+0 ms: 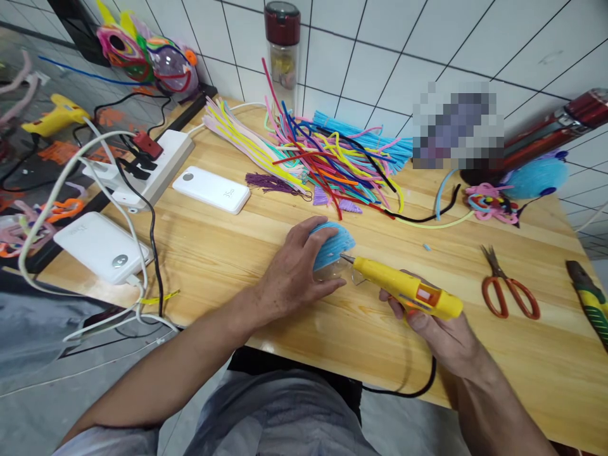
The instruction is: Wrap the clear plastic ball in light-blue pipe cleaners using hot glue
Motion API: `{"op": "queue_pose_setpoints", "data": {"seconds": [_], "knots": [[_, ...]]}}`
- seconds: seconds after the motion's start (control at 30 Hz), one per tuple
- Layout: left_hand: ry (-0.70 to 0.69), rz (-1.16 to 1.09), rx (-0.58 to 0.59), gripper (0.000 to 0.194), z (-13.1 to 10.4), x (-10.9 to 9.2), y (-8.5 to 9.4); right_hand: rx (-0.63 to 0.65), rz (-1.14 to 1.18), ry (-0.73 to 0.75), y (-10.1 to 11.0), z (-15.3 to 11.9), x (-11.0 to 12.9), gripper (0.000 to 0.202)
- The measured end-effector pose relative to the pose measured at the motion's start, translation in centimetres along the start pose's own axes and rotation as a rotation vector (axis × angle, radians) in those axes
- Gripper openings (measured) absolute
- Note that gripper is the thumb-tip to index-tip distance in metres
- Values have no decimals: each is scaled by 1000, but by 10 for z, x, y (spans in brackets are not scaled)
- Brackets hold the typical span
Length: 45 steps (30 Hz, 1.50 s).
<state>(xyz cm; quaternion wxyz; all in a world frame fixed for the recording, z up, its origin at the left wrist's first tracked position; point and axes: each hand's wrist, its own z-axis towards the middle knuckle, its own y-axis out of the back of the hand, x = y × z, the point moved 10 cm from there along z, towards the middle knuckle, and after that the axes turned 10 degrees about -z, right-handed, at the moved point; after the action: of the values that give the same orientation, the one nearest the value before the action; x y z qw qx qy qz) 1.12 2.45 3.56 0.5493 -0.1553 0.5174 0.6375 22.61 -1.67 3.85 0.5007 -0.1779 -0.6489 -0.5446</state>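
Note:
My left hand is wrapped round a clear rounded piece partly covered with light blue pipe cleaners, near the table's front edge. Its thumb lies along the lower, uncovered side. In my right hand is a yellow glue gun, its metal nozzle pointing left at the right side of the blue covering. Whether the nozzle touches the covering is too small to tell. A black cord runs down from the glue gun over the table edge.
Colourful pipe cleaners lie in a heap at the back. Orange-handled scissors and pliers rest at right. Power banks, a power strip and loose cables occupy the left. A jar stands behind.

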Motion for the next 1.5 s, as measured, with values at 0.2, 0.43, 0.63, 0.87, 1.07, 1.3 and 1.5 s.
{"op": "queue_pose_setpoints", "data": {"seconds": [0.2,0.43,0.63,0.87,1.07,1.3,1.5], "knots": [[20,-2,3,87,-1,3,-1,-17,-4,-16,1,-2,-2,33],[-5,9,-3,87,0,0,0,-11,2,-14,0,-2,-1,32],[-16,6,-4,87,0,0,0,-34,-11,6,2,-1,1,29],[-38,11,-21,89,0,-3,1,-34,13,17,1,0,4,27],[-29,4,-17,88,-1,-2,1,-31,-5,-27,1,-3,-4,34],[-19,-7,-8,86,0,0,0,-56,21,-68,2,-5,-11,42],[-24,4,-2,87,0,0,0,-70,15,-93,4,-6,-14,44]]}}
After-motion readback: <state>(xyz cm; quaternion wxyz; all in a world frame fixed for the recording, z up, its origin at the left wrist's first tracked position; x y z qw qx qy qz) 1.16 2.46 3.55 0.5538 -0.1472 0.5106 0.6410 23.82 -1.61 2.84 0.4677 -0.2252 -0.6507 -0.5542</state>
